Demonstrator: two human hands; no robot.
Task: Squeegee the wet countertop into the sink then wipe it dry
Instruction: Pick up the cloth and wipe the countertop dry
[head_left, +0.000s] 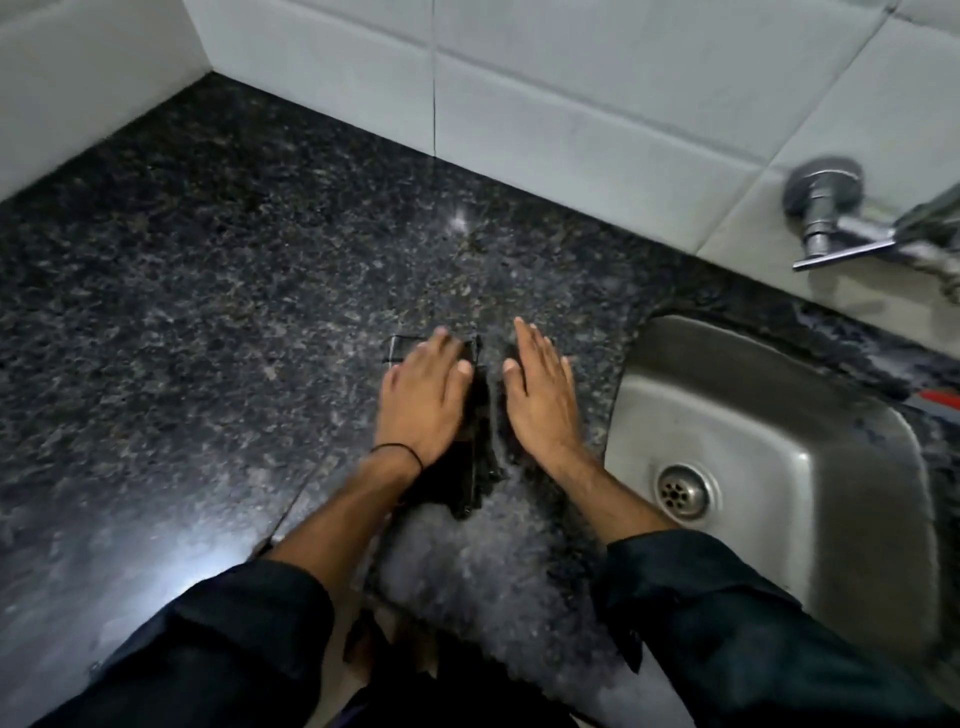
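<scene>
Left hand (423, 400): fingers spread flat, palm pressing down on a dark black cloth (467, 467) lying on the speckled granite desk (208, 312), near frame centre. The cloth's edge shows at the hand's 3 o'clock and trails back toward 6. Right hand (540, 395): open, fingers together, flat on the desk just beside the cloth, gripping nothing. Steel sink (779, 441) at 3 o'clock of the hands. Tap (826, 208) at 1 o'clock. No writing legible. Granite glossy.
</scene>
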